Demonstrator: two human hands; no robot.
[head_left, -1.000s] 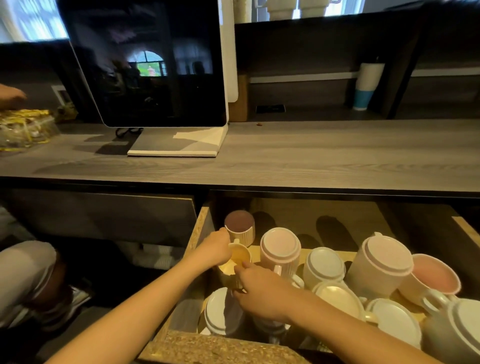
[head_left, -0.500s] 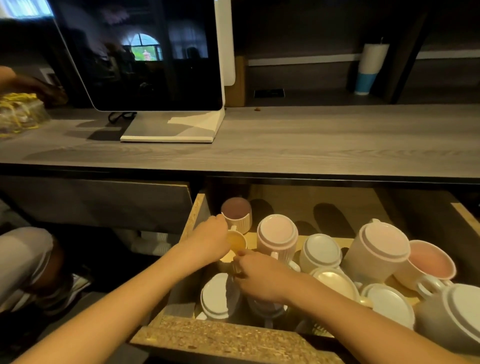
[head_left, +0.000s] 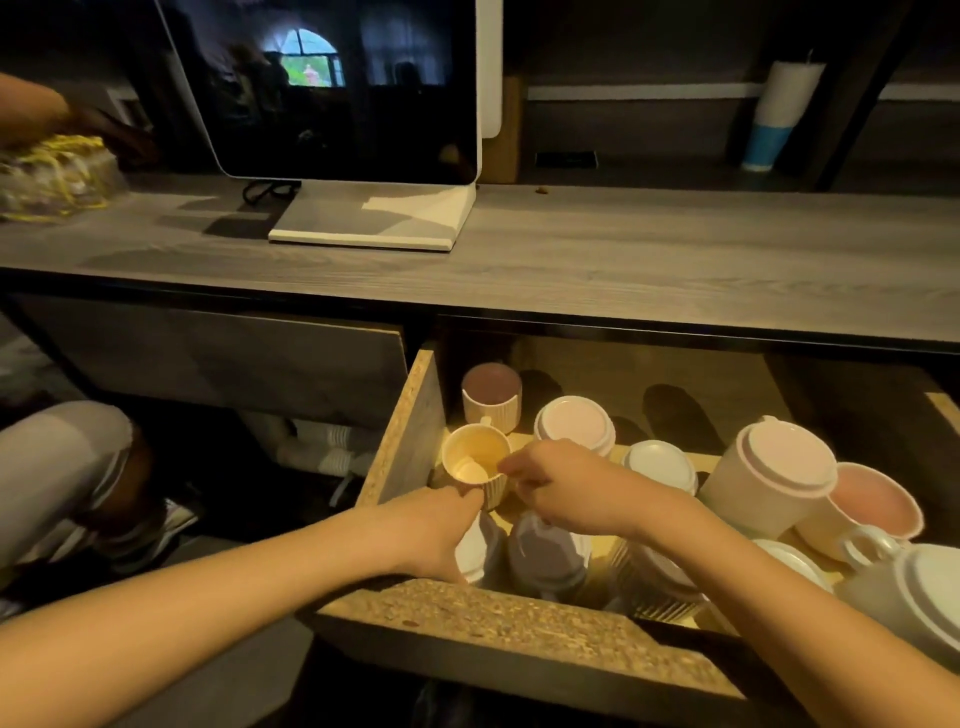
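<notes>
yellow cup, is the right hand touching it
Touching: the head view shows the right hand pinching the yellow cup at its rim.

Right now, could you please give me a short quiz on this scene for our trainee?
1. In the open drawer, what does the right hand pinch by its rim?
2. True or false: that thing has a lid on.
3. Where does the monitor stand? A: inside the drawer. B: on the counter.
Key: 1, the yellow ribbed mug; 2, false; 3, B.
</notes>
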